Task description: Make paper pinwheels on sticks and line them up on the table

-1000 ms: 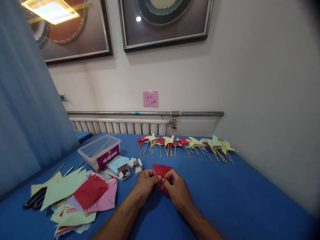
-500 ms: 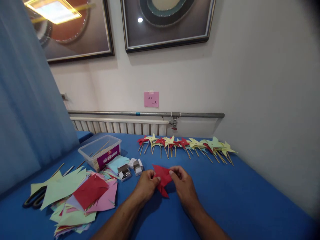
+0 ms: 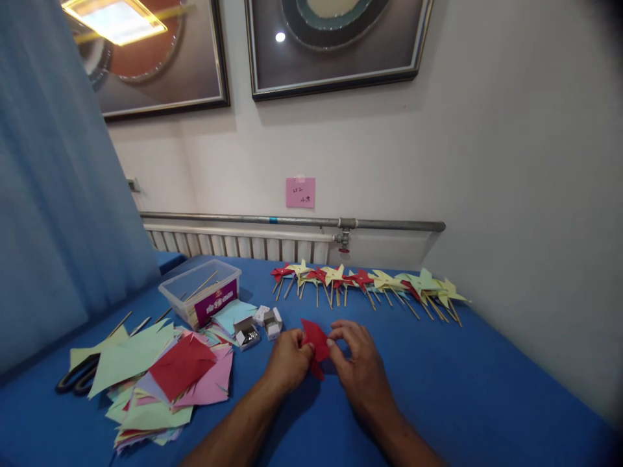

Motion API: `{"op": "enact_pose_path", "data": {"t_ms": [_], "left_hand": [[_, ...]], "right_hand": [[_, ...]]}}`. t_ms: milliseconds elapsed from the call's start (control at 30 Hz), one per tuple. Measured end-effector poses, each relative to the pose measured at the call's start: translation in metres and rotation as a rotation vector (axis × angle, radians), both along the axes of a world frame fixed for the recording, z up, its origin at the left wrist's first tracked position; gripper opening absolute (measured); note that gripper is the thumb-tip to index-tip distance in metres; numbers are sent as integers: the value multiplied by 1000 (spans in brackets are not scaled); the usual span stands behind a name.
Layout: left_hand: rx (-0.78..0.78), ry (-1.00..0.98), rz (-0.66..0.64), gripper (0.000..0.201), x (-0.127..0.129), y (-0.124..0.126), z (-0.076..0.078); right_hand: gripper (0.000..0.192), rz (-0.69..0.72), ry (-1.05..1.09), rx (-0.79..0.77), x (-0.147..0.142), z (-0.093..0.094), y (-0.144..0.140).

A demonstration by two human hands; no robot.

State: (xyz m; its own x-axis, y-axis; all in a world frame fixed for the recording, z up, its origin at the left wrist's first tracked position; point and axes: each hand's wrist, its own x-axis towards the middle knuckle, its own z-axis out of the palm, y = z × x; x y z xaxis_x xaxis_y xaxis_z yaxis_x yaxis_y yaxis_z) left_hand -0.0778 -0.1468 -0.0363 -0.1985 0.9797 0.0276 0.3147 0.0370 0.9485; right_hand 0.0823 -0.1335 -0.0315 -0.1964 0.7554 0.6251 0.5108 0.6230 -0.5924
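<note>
On the blue cloth-covered desk (image 3: 487, 389), beside a loose heap of flat coloured paper squares (image 3: 160, 383) (matte, sharp-cornered), the left hand (image 3: 288, 359) and right hand (image 3: 360, 363) pinch a small folded red paper piece (image 3: 315, 340) between closed fingers (image 3: 333, 345), just above the cloth.

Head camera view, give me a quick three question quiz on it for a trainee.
1. True or false: both hands pinch the red paper piece.
2. What lies left of the paper pile, partly under it? A scissors, B stapler, C ruler.
3. Fill in: the finished pinwheels lie in a row along the ___ edge of the table.

Key: 1 true, the left hand and right hand grip it between them. 2 A, the scissors. 3 far.
</note>
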Motion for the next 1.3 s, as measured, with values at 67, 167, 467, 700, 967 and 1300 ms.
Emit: {"op": "enact_pose_path", "data": {"t_ms": [67,167,467,700,967,1300], "left_hand": [[22,150,9,17,0,-3,2],[77,412,45,23,1,-7,6],[16,240,-10,21,-6,-4,9],[15,104,-97,12,-8,-5,9],[-29,-271,-205,7,-9,1,3],[-74,-434,-235,4,-11,-3,6]], "right_hand": [[10,-28,-43,24,2,-2,3],[10,-54,-96,86,3,-3,5],[14,183,-45,-97,-1,6,-9],[29,260,-23,-212,4,10,-1],[17,190,-1,-235,5,4,5],[23,278,77,-280,7,1,10]]}}
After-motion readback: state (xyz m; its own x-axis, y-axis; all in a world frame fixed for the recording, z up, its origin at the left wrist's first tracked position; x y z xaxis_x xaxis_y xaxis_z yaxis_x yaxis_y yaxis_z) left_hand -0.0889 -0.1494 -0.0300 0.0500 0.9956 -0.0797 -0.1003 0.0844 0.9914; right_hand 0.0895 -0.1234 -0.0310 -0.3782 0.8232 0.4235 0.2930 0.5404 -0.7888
